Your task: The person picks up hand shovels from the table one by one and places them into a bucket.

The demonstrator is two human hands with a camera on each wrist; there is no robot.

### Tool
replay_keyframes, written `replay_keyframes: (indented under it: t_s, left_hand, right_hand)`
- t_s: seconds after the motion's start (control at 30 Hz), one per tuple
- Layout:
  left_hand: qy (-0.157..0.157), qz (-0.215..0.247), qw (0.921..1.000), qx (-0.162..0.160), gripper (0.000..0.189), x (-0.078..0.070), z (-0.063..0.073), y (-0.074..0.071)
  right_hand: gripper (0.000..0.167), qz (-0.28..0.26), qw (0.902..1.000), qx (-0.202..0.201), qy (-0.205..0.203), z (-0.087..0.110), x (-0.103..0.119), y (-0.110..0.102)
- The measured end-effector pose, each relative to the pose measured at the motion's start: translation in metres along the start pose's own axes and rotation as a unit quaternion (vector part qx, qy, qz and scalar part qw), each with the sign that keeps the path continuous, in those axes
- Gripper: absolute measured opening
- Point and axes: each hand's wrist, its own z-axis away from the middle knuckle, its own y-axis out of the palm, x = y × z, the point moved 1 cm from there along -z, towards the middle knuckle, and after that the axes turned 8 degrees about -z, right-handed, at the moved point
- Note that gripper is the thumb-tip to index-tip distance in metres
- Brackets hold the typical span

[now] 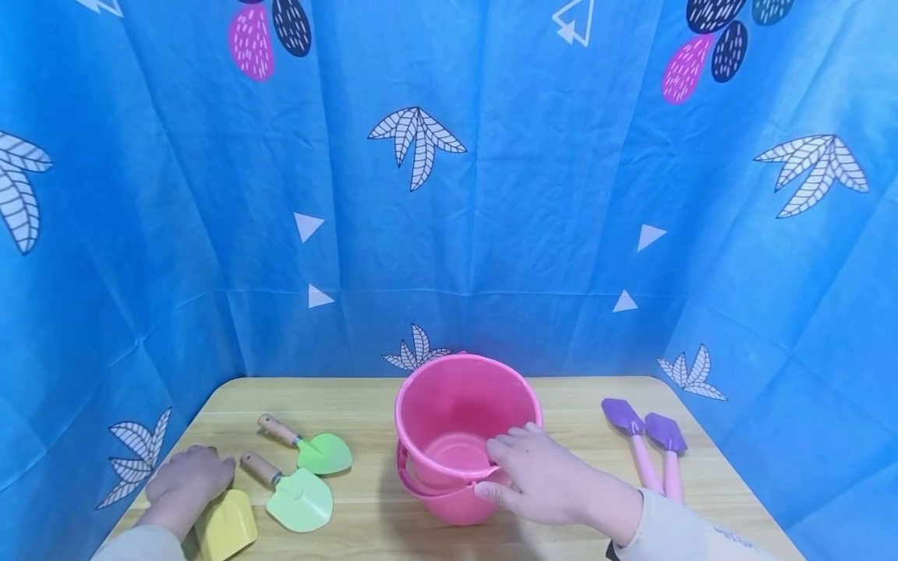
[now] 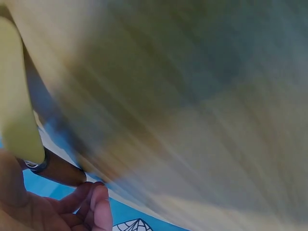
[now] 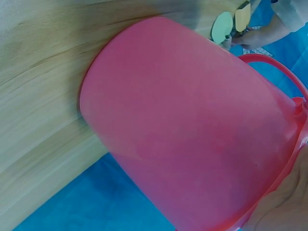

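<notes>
A pink bucket [image 1: 463,499] with its handle hanging down stands in the middle of the table. My right hand [image 1: 536,479] grips its near right rim, fingers inside and thumb outside. In the right wrist view the bucket's outer wall [image 3: 187,120] fills the middle. At the table's left side my left hand [image 1: 188,477] is over the handle of a yellow hand shovel [image 1: 228,523]. The left wrist view shows its wooden handle [image 2: 65,169] against the curled fingers. Two green trowels [image 1: 300,499] with wooden handles lie just right of that hand.
On the right lie two small shovels with purple blades [image 1: 665,432] and pink handles, near the right sleeve. A blue patterned curtain [image 1: 477,234] surrounds the wooden table [image 1: 575,397] at the back and both sides.
</notes>
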Motion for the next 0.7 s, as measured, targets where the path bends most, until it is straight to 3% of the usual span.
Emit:
replay_keyframes:
  t_s: [0.43,0.7]
  left_hand:
    - [-0.029,0.008,0.9995,-0.003,0.062,-0.0026,-0.0043,0.0023]
    - [-0.046,0.036,0.9983,-0.007,0.061,-0.0043,-0.0042,0.0017]
  right_hand:
    - [0.038,-0.009,1.0,0.003,0.001,0.0004,-0.0016,0.0002]
    - [0.039,-0.007,1.0,0.003,0.002,0.0,-0.0008,-0.0012]
